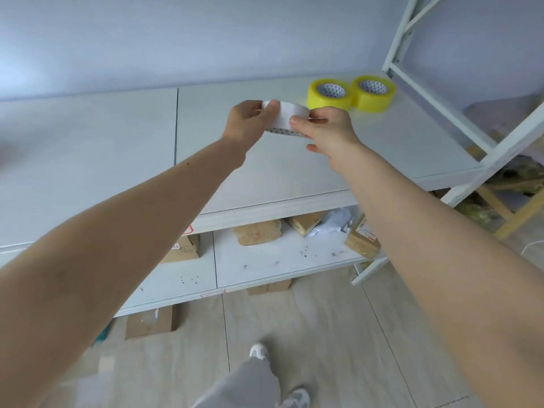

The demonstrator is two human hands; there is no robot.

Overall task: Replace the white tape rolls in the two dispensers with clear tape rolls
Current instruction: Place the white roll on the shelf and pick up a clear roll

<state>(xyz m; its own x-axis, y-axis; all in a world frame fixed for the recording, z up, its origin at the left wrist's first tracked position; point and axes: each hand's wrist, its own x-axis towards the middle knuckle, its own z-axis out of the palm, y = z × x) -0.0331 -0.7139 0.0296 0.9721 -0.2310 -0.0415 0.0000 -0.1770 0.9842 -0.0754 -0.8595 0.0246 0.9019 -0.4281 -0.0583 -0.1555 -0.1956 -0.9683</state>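
While both arms are stretched out over the top shelf (265, 172), one white tape roll (284, 114) is held above it, pinched by the left hand (247, 120) and the right hand (326, 131). Two yellowish clear tape rolls (351, 94) are seen touching side by side near the shelf's far right corner. Several parcels (257, 234) are stored below.

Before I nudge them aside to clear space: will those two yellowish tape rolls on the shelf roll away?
Probably not: both yellowish tape rolls lie flat, cores up, so they should slide. They look thick and fairly heavy. Touching, one likely pushes the other.
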